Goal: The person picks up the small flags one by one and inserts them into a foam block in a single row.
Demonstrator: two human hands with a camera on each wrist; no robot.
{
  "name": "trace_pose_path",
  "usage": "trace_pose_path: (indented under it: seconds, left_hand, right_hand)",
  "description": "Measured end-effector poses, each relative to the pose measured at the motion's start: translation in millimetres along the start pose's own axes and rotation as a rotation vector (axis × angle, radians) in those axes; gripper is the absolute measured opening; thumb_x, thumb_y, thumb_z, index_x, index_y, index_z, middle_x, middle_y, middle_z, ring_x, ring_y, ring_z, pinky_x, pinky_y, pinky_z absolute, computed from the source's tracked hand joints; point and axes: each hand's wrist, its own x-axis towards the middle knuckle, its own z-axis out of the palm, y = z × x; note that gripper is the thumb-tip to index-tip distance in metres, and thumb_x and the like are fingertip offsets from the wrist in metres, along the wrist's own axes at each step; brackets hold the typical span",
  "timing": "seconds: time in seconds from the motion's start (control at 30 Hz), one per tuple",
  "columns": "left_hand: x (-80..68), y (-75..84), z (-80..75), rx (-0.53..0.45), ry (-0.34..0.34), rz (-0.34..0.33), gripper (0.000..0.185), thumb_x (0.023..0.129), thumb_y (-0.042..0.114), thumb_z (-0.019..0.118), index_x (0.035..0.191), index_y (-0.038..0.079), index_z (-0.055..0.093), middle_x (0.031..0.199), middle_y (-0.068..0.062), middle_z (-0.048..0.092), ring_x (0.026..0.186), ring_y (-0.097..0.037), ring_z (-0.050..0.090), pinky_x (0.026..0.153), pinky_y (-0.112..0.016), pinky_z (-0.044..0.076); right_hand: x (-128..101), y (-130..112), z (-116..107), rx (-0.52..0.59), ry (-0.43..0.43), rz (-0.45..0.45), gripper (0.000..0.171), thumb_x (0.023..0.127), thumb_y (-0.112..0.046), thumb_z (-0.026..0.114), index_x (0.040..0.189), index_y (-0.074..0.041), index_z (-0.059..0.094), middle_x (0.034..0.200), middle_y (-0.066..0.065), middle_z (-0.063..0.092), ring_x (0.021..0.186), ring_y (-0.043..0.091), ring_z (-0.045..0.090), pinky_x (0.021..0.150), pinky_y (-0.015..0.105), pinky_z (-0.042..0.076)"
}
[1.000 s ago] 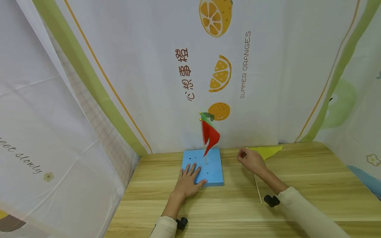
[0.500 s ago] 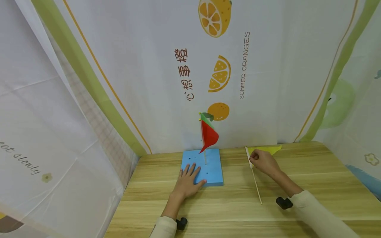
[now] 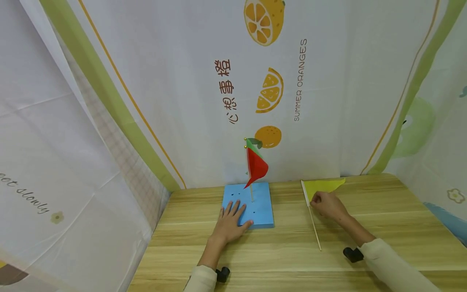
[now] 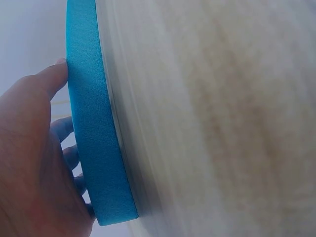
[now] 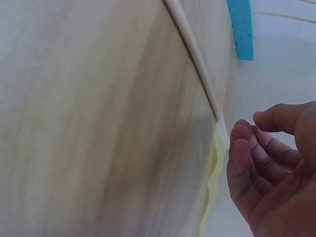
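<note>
My left hand [image 3: 229,228] rests with spread fingers on a blue foam block [image 3: 263,213] with several small holes. A red pennant flag [image 3: 257,165] stands upright in the block, and a green flag [image 3: 254,147] shows partly behind it. To the right, a yellow pennant flag [image 3: 322,185] lies on the table, its thin wooden stick [image 3: 315,229] pointing toward me. Over this flag, close to the lower end of its white sleeve, is my right hand [image 3: 331,207] with bent fingers. In the right wrist view, thumb and fingers [image 5: 240,160] are apart with nothing between them.
The wood-grain table [image 3: 288,263] ends at a white curtain [image 3: 182,101] printed with oranges, with more curtain at both sides. A black wrist camera [image 3: 353,254] sticks out at the right wrist, another [image 3: 222,275] at the left.
My right hand has moved right and toward me, from beyond the flag's sleeve to its lower end. The red flag's cloth has swung slightly. My left hand has stayed on the block.
</note>
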Motion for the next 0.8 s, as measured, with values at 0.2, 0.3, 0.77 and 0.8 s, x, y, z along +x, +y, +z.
trace_pose_path:
  seconds: [0.2, 0.3, 0.77, 0.8]
  left_hand:
    - [-0.8, 0.6, -0.7, 0.002, -0.002, -0.003, 0.078, 0.105, 0.062, 0.053, 0.166, 0.016, 0.041, 0.176, -0.013, 0.029, 0.165, -0.042, 0.02, 0.132, -0.068, 0.016]
    - [-0.6, 0.4, -0.1, 0.01, -0.004, -0.001, 0.078, 0.105, 0.062, 0.053, 0.166, 0.016, 0.041, 0.176, -0.013, 0.029, 0.165, -0.042, 0.02, 0.132, -0.068, 0.017]
    - [0.6, -2.0, 0.7, 0.021, -0.006, 0.009, 0.079, 0.105, 0.064, 0.052, 0.167, 0.016, 0.04, 0.177, -0.013, 0.028, 0.165, -0.043, 0.019, 0.132, -0.068, 0.016]
    - [0.3, -1.9, 0.7, 0.016, -0.001, 0.012, 0.079, 0.105, 0.063, 0.053, 0.166, 0.015, 0.041, 0.176, -0.013, 0.029, 0.165, -0.043, 0.02, 0.131, -0.069, 0.017]
  right_hand:
    - [-1.9, 2.6, 4.3, -0.046, -0.008, 0.0, 0.022, 0.1, -0.016, 0.071, 0.099, 0.006, 0.073, 0.081, 0.009, 0.071, 0.064, 0.015, 0.059, 0.056, 0.032, 0.05]
    - [-2.7, 3.9, 6.7, -0.065, -0.013, 0.005, 0.022, 0.099, -0.018, 0.072, 0.094, 0.004, 0.074, 0.084, 0.009, 0.072, 0.07, 0.017, 0.061, 0.061, 0.034, 0.051]
    - [0.3, 10.4, 20.5, -0.02, -0.046, 0.057, 0.039, 0.099, -0.024, 0.072, 0.065, -0.014, 0.055, 0.054, -0.006, 0.045, 0.049, 0.01, 0.041, 0.049, 0.025, 0.034]
    - [0.4, 9.4, 20.6, -0.025, -0.047, 0.059, 0.038, 0.099, -0.023, 0.071, 0.065, -0.014, 0.055, 0.054, -0.006, 0.046, 0.049, 0.01, 0.041, 0.049, 0.025, 0.034]
